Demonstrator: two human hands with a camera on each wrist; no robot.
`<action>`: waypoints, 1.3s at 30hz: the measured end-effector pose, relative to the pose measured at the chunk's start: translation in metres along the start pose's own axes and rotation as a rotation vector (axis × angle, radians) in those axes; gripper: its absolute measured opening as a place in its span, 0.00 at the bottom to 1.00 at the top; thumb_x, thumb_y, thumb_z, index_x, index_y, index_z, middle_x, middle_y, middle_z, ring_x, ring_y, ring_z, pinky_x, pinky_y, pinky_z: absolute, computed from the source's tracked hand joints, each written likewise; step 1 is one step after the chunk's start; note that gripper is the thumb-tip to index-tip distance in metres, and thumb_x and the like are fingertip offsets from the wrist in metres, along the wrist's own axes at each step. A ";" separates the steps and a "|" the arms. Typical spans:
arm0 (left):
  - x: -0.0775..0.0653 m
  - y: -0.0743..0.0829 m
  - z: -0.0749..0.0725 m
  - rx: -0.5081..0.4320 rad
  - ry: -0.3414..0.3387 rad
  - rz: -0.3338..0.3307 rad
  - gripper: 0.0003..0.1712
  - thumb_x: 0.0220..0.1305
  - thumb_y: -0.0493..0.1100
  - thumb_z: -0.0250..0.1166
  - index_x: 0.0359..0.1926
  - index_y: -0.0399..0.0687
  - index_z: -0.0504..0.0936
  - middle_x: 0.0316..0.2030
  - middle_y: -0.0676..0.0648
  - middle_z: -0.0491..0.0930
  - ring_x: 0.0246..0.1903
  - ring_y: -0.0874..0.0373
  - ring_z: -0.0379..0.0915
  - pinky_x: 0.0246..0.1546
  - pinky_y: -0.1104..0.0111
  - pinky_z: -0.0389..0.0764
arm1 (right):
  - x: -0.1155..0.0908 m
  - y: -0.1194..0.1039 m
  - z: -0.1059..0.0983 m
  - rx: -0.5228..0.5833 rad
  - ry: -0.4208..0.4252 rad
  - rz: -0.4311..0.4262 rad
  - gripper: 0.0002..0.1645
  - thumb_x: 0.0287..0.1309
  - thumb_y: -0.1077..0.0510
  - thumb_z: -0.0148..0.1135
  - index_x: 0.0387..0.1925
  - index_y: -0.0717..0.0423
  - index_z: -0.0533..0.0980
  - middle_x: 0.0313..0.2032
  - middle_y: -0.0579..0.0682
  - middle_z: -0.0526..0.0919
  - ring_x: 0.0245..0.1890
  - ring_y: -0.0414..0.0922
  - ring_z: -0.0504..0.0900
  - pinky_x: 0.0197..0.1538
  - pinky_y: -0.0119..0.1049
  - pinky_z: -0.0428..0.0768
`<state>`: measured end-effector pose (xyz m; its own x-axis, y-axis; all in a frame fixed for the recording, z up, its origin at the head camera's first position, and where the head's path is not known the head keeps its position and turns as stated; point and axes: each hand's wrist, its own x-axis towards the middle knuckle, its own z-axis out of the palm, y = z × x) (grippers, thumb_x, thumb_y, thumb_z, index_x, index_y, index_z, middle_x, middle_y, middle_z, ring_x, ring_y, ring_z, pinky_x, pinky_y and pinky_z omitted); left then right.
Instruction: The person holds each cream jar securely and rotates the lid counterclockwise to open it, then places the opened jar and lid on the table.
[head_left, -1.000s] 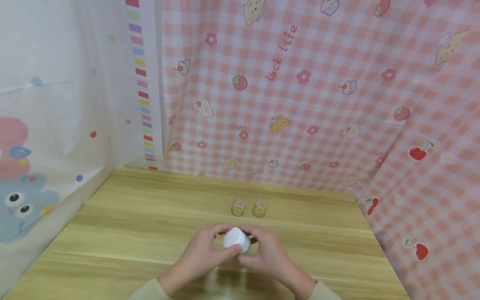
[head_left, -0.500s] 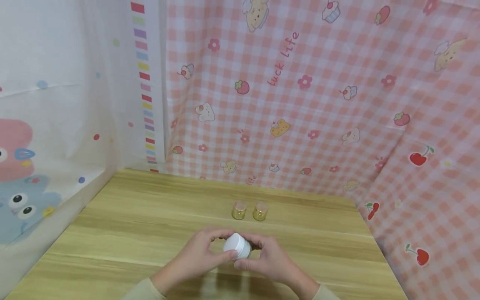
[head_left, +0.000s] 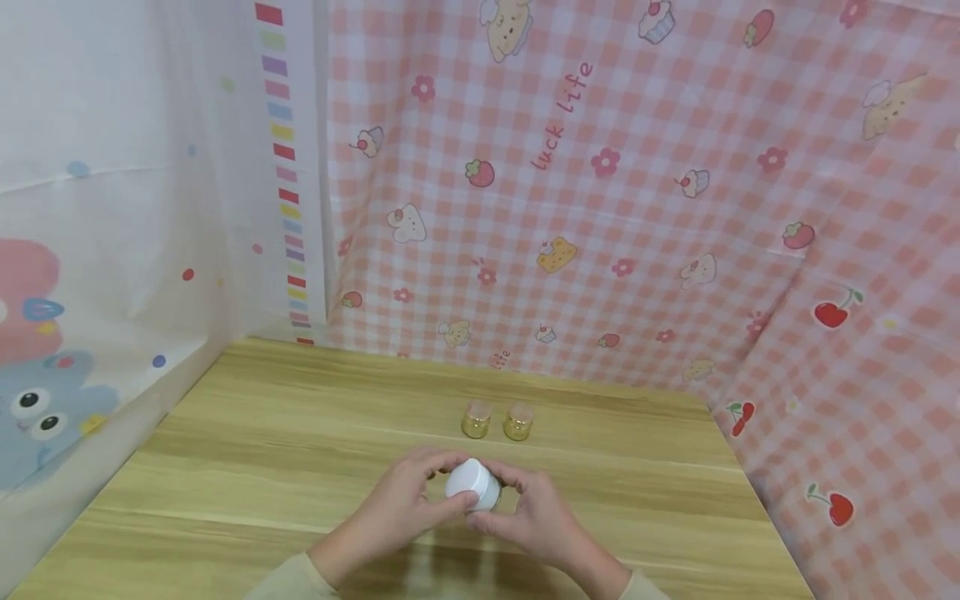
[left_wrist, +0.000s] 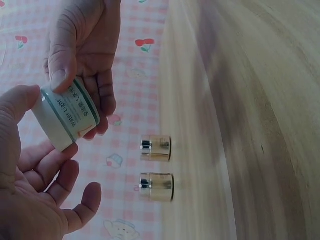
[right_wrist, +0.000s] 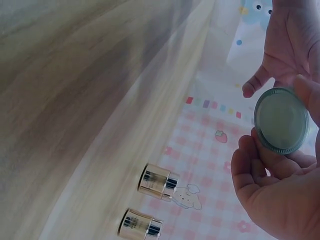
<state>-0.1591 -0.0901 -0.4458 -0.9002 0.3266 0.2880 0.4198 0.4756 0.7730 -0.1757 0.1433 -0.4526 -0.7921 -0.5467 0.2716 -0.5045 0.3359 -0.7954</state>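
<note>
Both hands hold a small white cream jar up above the wooden table. In the head view the jar [head_left: 474,485] is tilted, its white lid facing left. My left hand [head_left: 411,496] grips the lid end between thumb and fingers. At the other end, the thumb and fingers of my right hand [head_left: 534,512] hold the jar's body. Green bands and the words "Water Light" mark the jar's side [left_wrist: 70,112] in the left wrist view. From the right wrist, its round greenish base [right_wrist: 281,121] is visible. The lid appears to be on the jar.
Two small gold jars, a left one [head_left: 476,420] and a right one [head_left: 519,422], stand side by side on the wooden table [head_left: 300,433] beyond the hands. A pink checked cloth [head_left: 570,208] hangs behind, and a white patterned cloth [head_left: 112,217] on the left.
The head view shifts slightly. Both hands keep hold of the cream jar in nearly the same place, with only small finger movements. The gold jars stay where they were.
</note>
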 end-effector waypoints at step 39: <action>-0.001 0.000 0.004 0.121 -0.035 0.103 0.32 0.62 0.57 0.79 0.62 0.52 0.84 0.56 0.55 0.85 0.56 0.58 0.79 0.53 0.62 0.84 | -0.001 -0.008 0.003 -0.336 0.084 0.052 0.33 0.45 0.54 0.88 0.56 0.50 0.86 0.54 0.46 0.90 0.58 0.46 0.86 0.62 0.48 0.86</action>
<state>-0.1574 -0.0873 -0.4484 -0.8480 0.4062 0.3404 0.5224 0.5323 0.6662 -0.1698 0.1381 -0.4478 -0.8380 -0.4619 0.2906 -0.5369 0.6027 -0.5903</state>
